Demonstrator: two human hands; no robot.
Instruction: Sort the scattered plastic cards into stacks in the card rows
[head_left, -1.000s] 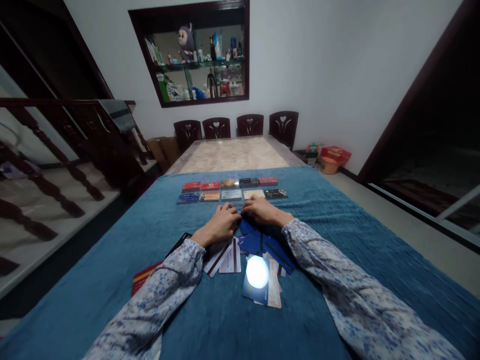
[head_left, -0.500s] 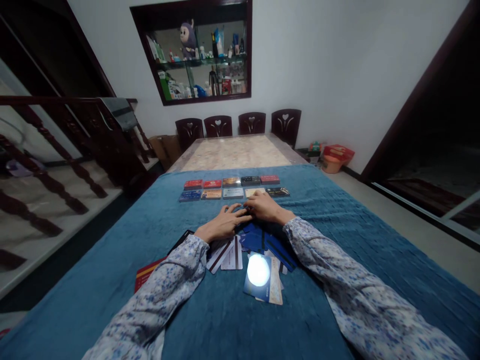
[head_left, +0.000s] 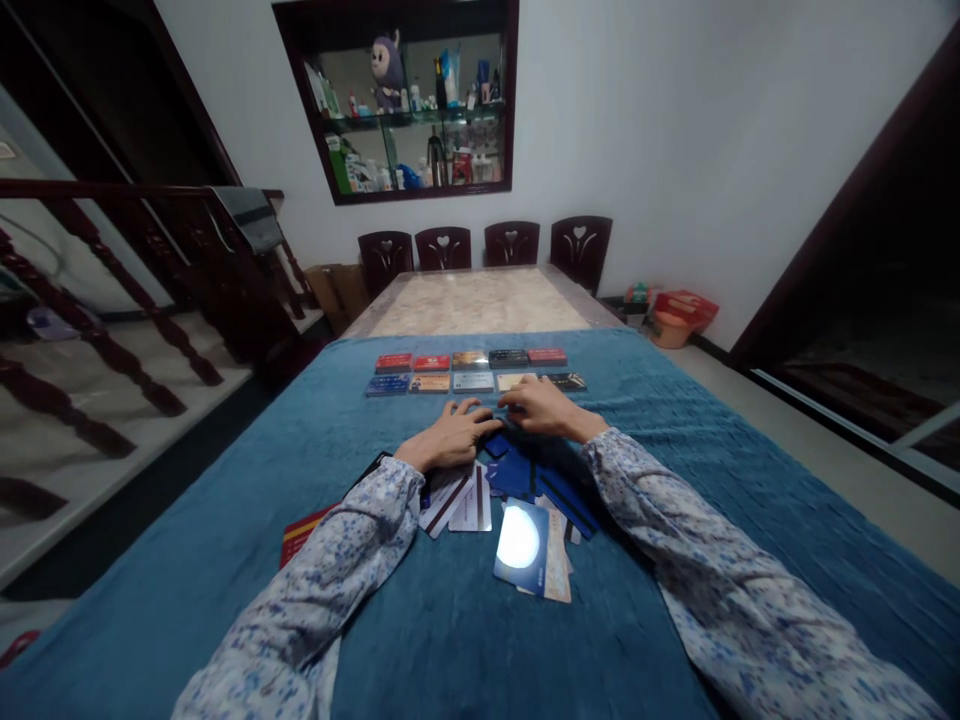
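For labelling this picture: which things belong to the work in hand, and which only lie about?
In hand:
left hand, right hand, loose card pile, two card rows, blue cloth

Lying about:
four chairs, wall cabinet, red basket, stair railing

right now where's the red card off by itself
In the head view the red card lies near left on the blue cloth, partly tucked under the left sleeve, just left of the loose card pile.

On the blue ribbed cloth (head_left: 225, 500) covering the counter, the left hand (head_left: 448, 443) lies flat beside the right hand (head_left: 546, 412), both atop a loose heap of dark blue and white plastic cards (head_left: 525, 480), just short of two neat rows of coloured cards (head_left: 470, 381)
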